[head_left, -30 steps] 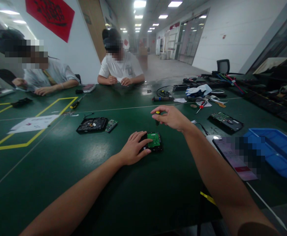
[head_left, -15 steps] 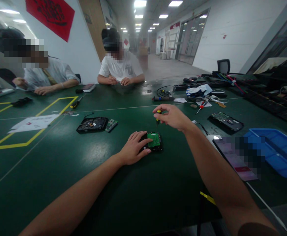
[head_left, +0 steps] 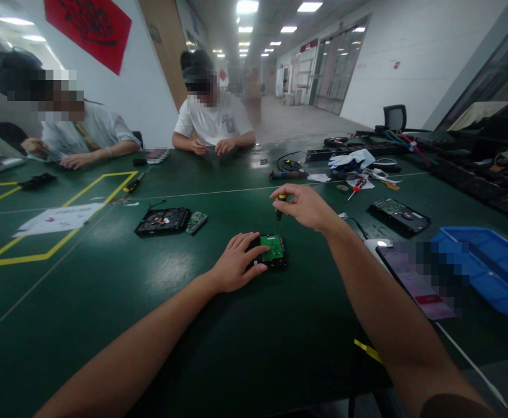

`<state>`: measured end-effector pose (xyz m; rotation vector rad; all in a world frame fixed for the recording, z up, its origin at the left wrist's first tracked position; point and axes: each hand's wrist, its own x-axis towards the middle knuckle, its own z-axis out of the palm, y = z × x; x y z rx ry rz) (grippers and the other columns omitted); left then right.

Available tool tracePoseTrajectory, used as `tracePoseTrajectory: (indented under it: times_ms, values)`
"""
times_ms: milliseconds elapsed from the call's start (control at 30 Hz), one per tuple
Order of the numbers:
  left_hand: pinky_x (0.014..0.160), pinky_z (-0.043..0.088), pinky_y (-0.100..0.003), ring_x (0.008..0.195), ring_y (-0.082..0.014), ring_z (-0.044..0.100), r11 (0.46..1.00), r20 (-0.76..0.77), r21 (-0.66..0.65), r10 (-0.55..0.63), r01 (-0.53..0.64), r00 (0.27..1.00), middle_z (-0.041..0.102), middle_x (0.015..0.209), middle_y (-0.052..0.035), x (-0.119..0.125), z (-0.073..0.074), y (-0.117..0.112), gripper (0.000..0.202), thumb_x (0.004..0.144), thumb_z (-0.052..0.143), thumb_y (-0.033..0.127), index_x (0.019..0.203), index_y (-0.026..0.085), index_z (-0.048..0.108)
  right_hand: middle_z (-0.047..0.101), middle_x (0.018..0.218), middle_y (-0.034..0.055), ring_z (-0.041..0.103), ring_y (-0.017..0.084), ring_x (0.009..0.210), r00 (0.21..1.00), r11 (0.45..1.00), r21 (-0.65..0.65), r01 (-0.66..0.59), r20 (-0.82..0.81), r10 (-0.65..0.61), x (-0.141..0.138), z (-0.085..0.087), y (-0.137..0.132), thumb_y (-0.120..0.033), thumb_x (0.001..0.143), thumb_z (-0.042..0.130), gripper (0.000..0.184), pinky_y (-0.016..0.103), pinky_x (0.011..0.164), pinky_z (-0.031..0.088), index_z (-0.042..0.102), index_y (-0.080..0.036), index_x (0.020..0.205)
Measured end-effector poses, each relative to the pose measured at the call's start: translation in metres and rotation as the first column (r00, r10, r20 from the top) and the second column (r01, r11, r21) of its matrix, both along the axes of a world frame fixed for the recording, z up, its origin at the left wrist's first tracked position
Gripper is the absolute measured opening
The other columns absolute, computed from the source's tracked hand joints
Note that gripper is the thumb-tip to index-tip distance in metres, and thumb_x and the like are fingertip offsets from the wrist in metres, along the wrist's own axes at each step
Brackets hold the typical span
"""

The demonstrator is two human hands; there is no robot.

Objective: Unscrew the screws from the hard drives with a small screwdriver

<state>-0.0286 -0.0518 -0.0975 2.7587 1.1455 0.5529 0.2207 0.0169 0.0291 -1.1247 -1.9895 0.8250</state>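
Observation:
A hard drive with a green circuit board facing up lies flat on the table in front of me. Across its left part rests my left hand, thumb along the near side and fingers over the top, holding it against the tabletop. My right hand is closed round the yellow and black handle of a screwdriver just beyond the drive. The screwdriver stands nearly upright, its thin shaft pointing down at the board's far edge. Whether the tip sits in a screw is too small to tell.
Left of the drive lie an opened drive and a loose circuit board. To the right are another drive, a phone and a blue tray. A red screwdriver lies behind. Two people sit across the table.
Both hands stay almost where they were, and the screwdriver remains upright over the drive. Across the table, one person's hands have shifted slightly.

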Motion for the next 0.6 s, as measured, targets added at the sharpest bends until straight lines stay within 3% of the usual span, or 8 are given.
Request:
tracePoseTrajectory:
  times_ms: [200, 433, 600]
  values:
    - [0.124, 0.026, -0.059, 0.15, -0.035, 0.034, 1.0, 0.002, 0.005, -0.001, 0.001, 1.0, 0.037, 0.163, -0.012, -0.0002, -0.0025, 0.0009, 0.054, 0.103, 0.048, 0.057, 0.149, 0.029, 0.054, 0.072, 0.112, 0.011, 0.066, 0.019, 0.078, 0.996, 0.999, -0.041, 0.021, -0.081, -0.025, -0.003, -0.0044, 0.0032, -0.025, 0.085, 0.066, 0.027, 0.036, 0.068, 0.054, 0.068, -0.019, 0.111]
    - [0.124, 0.026, -0.059, 0.151, -0.0345, 0.033, 1.0, -0.006, 0.006, -0.003, 0.003, 1.0, 0.035, 0.164, -0.0122, -0.0005, -0.0025, 0.0007, 0.054, 0.104, 0.047, 0.057, 0.149, 0.028, 0.054, 0.071, 0.096, 0.0053, 0.061, 0.019, 0.079, 0.997, 0.998, 0.053, 0.038, 0.068, -0.041, -0.001, -0.0014, 0.0011, -0.035, 0.086, 0.069, 0.024, 0.034, 0.069, 0.046, 0.071, -0.022, 0.106]
    - [0.124, 0.026, -0.06, 0.15, -0.0355, 0.034, 1.0, 0.001, -0.001, 0.0, 0.0, 1.0, 0.036, 0.163, -0.0121, 0.0004, 0.0008, -0.0008, 0.053, 0.103, 0.048, 0.056, 0.148, 0.028, 0.055, 0.072, 0.111, 0.0089, 0.061, 0.02, 0.081, 0.989, 0.99, 0.103, 0.096, 0.098, -0.106, -0.0003, -0.0021, 0.0025, -0.025, 0.084, 0.066, 0.031, 0.035, 0.07, 0.046, 0.07, -0.02, 0.114]
